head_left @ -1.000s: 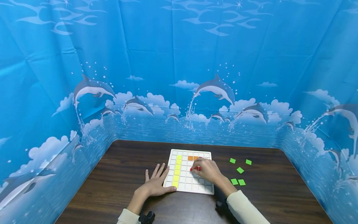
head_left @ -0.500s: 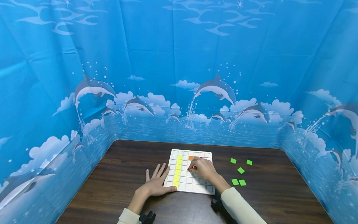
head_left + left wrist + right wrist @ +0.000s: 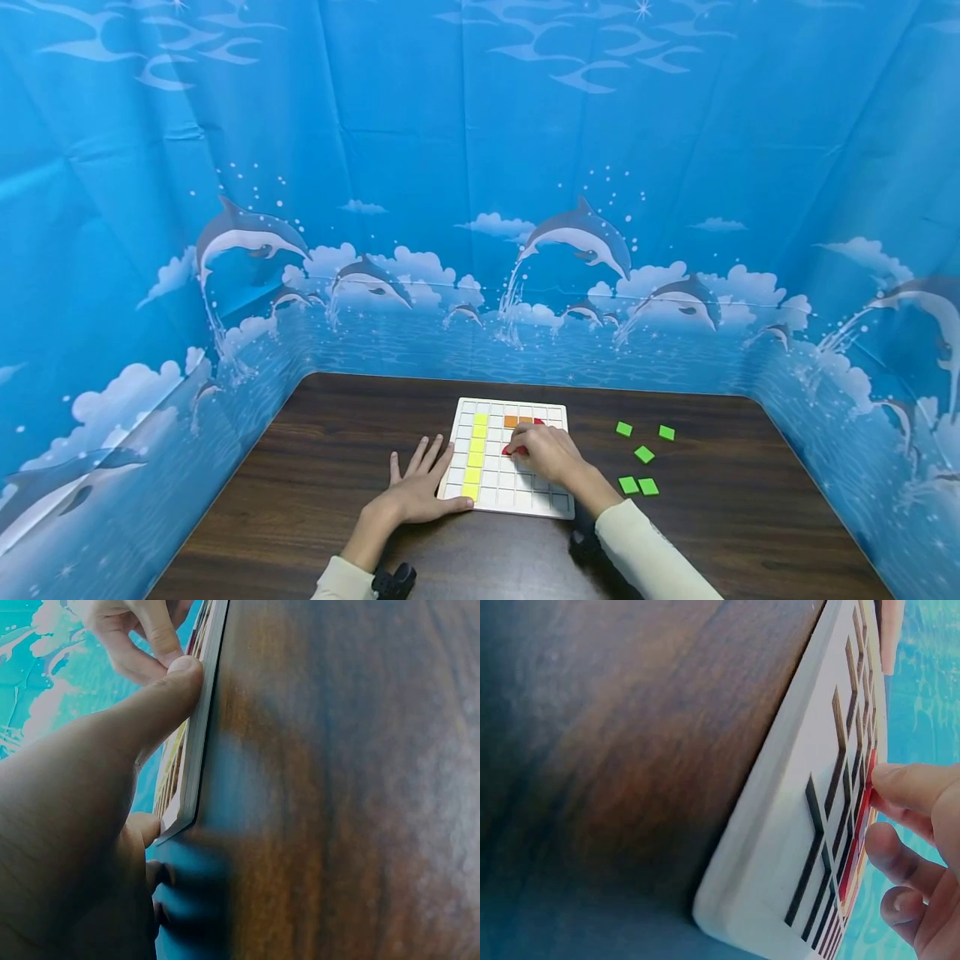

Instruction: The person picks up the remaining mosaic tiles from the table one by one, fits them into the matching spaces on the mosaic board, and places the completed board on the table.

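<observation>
A white grid board [image 3: 517, 502] lies on the dark wooden table. My left hand [image 3: 422, 493] is spread flat at its left side, the thumb resting on the near left corner. A column of yellow square tiles [image 3: 476, 459] fills one line of the grid. My right hand [image 3: 551, 454] reaches over the board's middle, thumb and fingertips pinching a red tile [image 3: 507, 451] low over the cells. Orange tiles [image 3: 512, 422] and another red piece sit in a row beyond it. In the right wrist view, a line of red [image 3: 853, 855] runs along the grid beside the thumb; the fingers hide part of it.
Several loose green square tiles [image 3: 644, 454] lie on the table to the right of the board. A blue curtain [image 3: 420, 350] printed with dolphins stands behind the table [image 3: 720, 517] and along its sides.
My right hand has shifted slightly left across the board, with the red tile at its fingertips. The left hand stays in place at the board's corner.
</observation>
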A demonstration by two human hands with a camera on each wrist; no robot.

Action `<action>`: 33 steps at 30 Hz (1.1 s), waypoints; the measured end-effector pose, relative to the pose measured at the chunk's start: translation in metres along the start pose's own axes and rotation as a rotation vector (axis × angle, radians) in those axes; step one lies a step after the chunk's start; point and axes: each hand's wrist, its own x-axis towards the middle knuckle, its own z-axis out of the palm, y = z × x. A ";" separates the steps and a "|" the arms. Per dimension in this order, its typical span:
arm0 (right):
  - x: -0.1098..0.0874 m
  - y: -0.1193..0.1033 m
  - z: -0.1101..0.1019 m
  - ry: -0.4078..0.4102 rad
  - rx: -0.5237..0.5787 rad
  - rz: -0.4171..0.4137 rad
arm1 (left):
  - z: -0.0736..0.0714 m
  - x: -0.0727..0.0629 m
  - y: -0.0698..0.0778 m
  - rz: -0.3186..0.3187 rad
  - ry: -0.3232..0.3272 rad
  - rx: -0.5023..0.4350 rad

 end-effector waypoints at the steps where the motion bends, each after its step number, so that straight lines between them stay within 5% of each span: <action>1: 0.000 0.000 0.000 0.001 0.001 0.000 | -0.001 -0.001 0.001 -0.003 -0.007 -0.001; 6: -0.003 0.000 0.001 -0.001 0.012 0.021 | -0.007 -0.006 0.007 0.017 -0.007 -0.029; 17: -0.009 -0.003 -0.001 0.014 0.047 0.035 | 0.002 0.001 -0.003 0.003 0.003 -0.008; 33: -0.029 0.008 -0.024 0.086 0.052 0.085 | -0.005 -0.006 0.005 0.033 0.008 -0.051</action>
